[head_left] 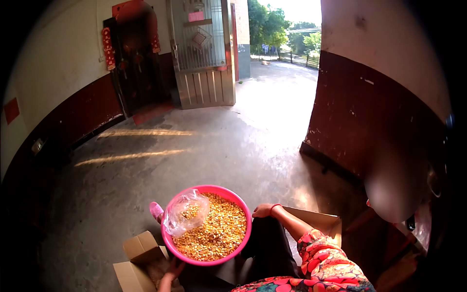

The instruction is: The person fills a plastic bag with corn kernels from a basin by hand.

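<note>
A pink basin (pixel 248 232) full of loose yellow corn kernels (pixel 221 228) sits in front of me, against my legs. A clear plastic bag (pixel 177 219) with some kernels in it lies on the corn at the left. My right hand (pixel 264 210), a red band at the wrist, is on my knee beside the basin's right rim. Its fingers are curled, and what they hold, if anything, is hidden. My left hand (pixel 173 269) is low in shadow, between the basin's lower left rim and an open cardboard box (pixel 134 275). Its fingers are hard to make out.
Another open cardboard box (pixel 316 219) stands at my right. A pink shoe (pixel 156 211) shows left of the basin. Concrete floor (pixel 209 151) stretches to an open metal door (pixel 204 63) and a sunlit yard (pixel 282 87). A blurred patch covers part of the right side.
</note>
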{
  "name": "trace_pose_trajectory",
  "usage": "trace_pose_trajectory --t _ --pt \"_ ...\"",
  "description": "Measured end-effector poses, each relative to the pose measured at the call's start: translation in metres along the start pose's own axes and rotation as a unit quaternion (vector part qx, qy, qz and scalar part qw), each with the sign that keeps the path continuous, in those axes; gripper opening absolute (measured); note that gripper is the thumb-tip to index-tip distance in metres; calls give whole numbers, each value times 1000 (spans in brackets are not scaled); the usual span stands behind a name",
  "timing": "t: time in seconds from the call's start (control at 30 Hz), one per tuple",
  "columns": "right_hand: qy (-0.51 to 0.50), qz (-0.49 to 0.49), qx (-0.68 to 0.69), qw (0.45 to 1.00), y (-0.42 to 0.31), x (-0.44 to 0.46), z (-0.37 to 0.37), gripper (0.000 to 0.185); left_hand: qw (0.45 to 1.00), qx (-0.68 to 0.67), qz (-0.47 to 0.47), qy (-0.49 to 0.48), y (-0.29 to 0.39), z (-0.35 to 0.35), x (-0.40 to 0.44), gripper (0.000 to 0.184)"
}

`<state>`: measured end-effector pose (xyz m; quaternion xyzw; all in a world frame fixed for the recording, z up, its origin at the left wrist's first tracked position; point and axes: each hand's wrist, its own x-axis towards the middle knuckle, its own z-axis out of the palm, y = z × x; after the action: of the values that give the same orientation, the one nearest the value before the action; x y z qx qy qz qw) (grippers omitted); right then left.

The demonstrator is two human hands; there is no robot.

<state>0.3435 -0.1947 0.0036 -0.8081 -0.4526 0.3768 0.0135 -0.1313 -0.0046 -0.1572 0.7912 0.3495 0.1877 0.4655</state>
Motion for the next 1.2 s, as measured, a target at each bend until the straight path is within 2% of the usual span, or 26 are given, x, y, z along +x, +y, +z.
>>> trace_pose_trajectory --t 0.07,0.1,0.17,0.2,0.23,0.27,0.37,0.43,0.47,0.53,0.57,0.6,0.63,0.7,0.77,0.8,0.87,0.9,0.97,1.1,1.2 --pt "7 -8 -9 1000 2 3 1 49 969 76 -161 -171 -7 -28 9 65" --pt "11 -15 -15 1000 3 6 2 49 942 25 -290 -166 4 -45 20 59" --pt "12 -10 -13 1000 5 13 5 50 962 -88 -258 -7 12 -67 41 40" --pt "10 -17 -10 1000 5 14 6 49 983 -102 -126 85 15 -75 52 38" --pt "8 -24 -7 1000 3 15 8 48 948 -192 -222 123 33 -88 66 43" --pt "7 -24 -6 1000 2 12 8 48 947 -178 -209 168 41 -94 82 51" --pt "21 -76 40 996 -2 6 5 46 950 -162 -196 183 84 -101 124 60" --pt "37 -94 27 995 -4 7 4 44 950 -156 -205 177 62 -80 165 64" --pt "38 -93 25 995 0 15 5 44 970 -178 -115 120 33 -62 194 65" --pt "70 -130 96 984 16 40 12 45 988 14 -86 127 75 -42 187 62" --pt "72 -129 96 984 13 40 9 45 946 224 -145 187 139 -24 157 58" --pt "98 -54 262 958 5 38 7 44 918 279 -98 265 140 -11 151 53" --pt "119 23 419 900 -4 39 5 43 918 279 -102 264 142 -7 150 53" --pt "193 1 441 877 -16 67 2 44 926 266 -112 242 146 -12 147 47" --pt "333 -76 241 908 -35 89 0 43 926 267 -84 254 139 -17 148 46" --pt "330 -78 243 909 -48 94 1 43 927 266 -95 248 149 -16 147 45" --pt "367 -17 145 919 -73 91 4 42 919 281 -99 257 146 -12 148 42" --pt "362 -20 144 921 -77 92 4 42 918 282 -105 258 148 -13 149 42" --pt "388 35 104 915 -84 99 8 44 937 250 -128 207 159 -22 150 41" --pt "345 37 89 933 -84 107 -7 47 953 175 -142 203 146 -33 171 47" --pt "337 37 99 935 -84 111 -13 49 952 184 -154 192 146 -33 177 53"
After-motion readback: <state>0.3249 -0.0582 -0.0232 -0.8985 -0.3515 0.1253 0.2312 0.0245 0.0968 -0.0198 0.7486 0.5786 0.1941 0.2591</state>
